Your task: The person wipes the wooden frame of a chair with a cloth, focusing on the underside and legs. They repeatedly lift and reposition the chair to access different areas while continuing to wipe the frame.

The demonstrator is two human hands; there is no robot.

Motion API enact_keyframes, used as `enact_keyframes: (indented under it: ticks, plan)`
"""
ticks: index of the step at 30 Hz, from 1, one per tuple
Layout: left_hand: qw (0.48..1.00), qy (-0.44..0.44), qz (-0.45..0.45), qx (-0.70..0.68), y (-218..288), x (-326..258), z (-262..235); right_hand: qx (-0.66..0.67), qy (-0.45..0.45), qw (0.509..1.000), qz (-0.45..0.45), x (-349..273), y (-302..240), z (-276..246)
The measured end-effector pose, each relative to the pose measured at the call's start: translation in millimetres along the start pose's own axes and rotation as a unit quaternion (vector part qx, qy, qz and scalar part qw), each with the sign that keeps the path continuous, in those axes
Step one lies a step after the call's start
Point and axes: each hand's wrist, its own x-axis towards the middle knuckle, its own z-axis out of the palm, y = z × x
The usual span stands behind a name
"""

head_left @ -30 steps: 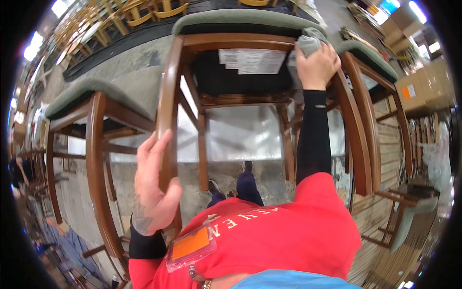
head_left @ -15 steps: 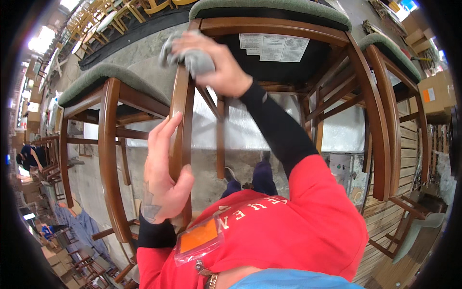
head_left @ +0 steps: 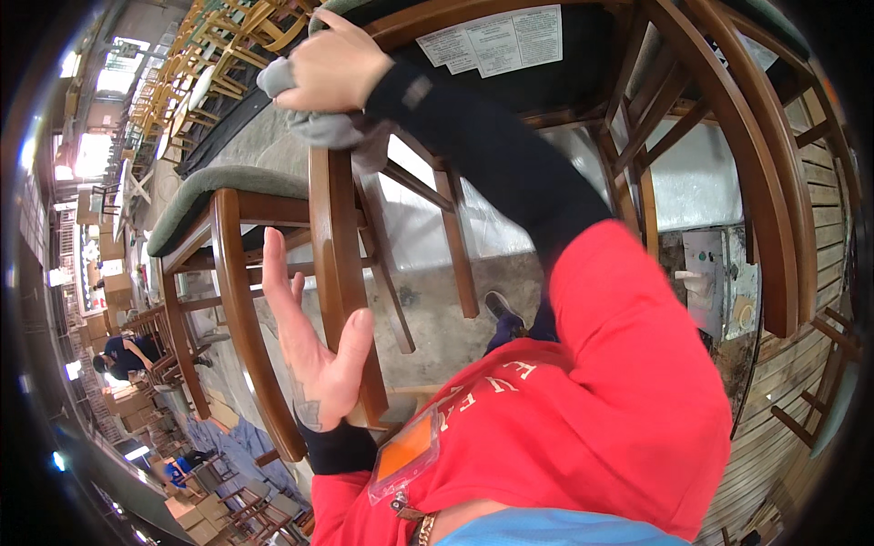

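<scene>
Your right hand point(head_left: 332, 68) has carried the grey cloth point(head_left: 332, 127) further left, fingers clenched on it atop the chair leg point(head_left: 339, 264) (wiping underway; downward stroke next), left hand point(head_left: 314, 350) open against it.

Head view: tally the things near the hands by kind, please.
Brown wooden chairs with green padded seats: 2, one under the hands, one to its left
Crumpled grey cloth: 1
White paper label under the seat: 1
Total: 4
</scene>
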Motion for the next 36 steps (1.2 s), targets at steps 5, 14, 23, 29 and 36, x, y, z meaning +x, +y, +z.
enact_keyframes:
  ticks: [5, 14, 23, 29, 36]
  plan:
    - [0.998, -0.046, -0.008, -0.049, 2.5, 6.0, 5.4, 0.277, 0.359, 0.885, 0.11, -132.6, -12.6, 91.1]
    - [0.983, -0.052, -0.043, -0.173, 4.7, 3.4, 11.2, 0.195, 0.346, 0.906, 0.15, -116.1, 35.0, 159.8]
    - [0.984, -0.081, -0.051, -0.152, 0.9, 2.8, 2.4, 0.26, 0.225, 0.915, 0.213, -133.0, 22.3, 149.3]
    - [0.982, -0.075, -0.044, -0.166, 2.1, 7.2, 4.9, 0.136, 0.203, 0.96, 0.135, -162.0, 53.4, 167.6]
    - [0.992, -0.072, -0.016, -0.104, -11.4, 4.9, -0.6, -0.041, 0.236, 0.953, -0.186, -133.2, 61.7, 104.6]
